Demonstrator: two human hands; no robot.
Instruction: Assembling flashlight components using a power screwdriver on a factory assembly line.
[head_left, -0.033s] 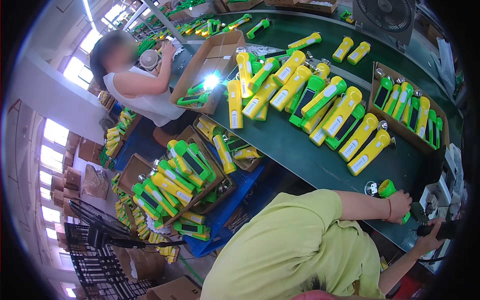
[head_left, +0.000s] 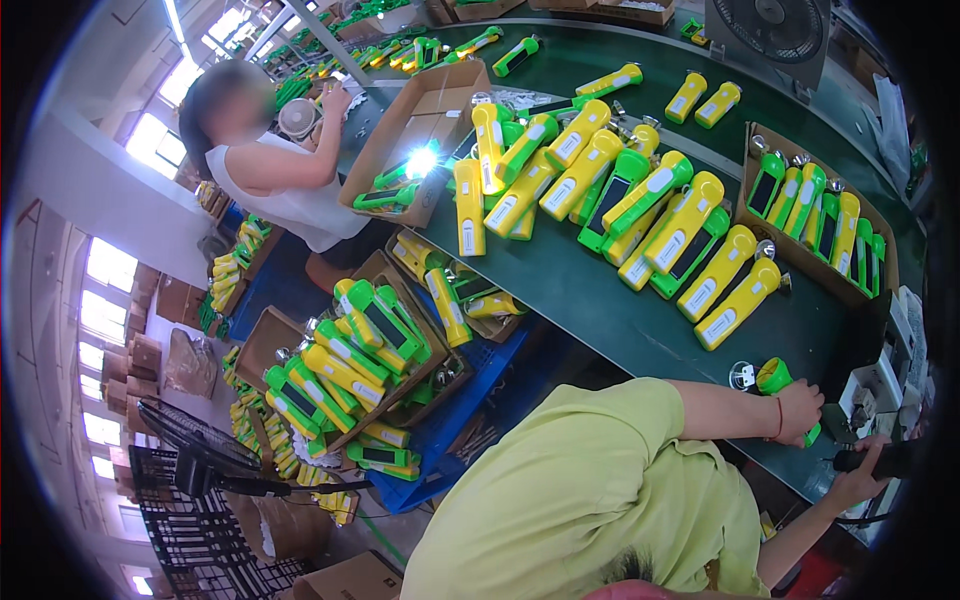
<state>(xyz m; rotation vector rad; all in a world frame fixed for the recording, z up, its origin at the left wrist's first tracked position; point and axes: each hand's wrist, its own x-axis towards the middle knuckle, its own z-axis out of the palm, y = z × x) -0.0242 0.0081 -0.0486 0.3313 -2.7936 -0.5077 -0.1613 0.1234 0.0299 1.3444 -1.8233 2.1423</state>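
My left hand (head_left: pixel 799 413) is closed around a green and yellow flashlight (head_left: pixel 772 376) on the bench, near its right end. A shiny round lamp head (head_left: pixel 741 376) lies beside that flashlight's open end. My right hand (head_left: pixel 862 478) grips a black cylindrical tool (head_left: pixel 888 460), and a dark cord shows below it. The tool's far end fades into the dark rim of the view, and my left fingers partly cover the flashlight's lower end. Several yellow and green flashlights (head_left: pixel 737 305) with loose lamp heads lie in a row further left on the bench.
A cardboard box (head_left: pixel 745 215) of flashlights stands beyond my hands, next to a small white box (head_left: pixel 872 385). Another carton (head_left: pixel 425 95) holds a lit lamp. A person (head_left: pixel 275 165) works at the far left. Filled boxes (head_left: pixel 265 345) and a black fan (head_left: pixel 190 450) stand left of me.
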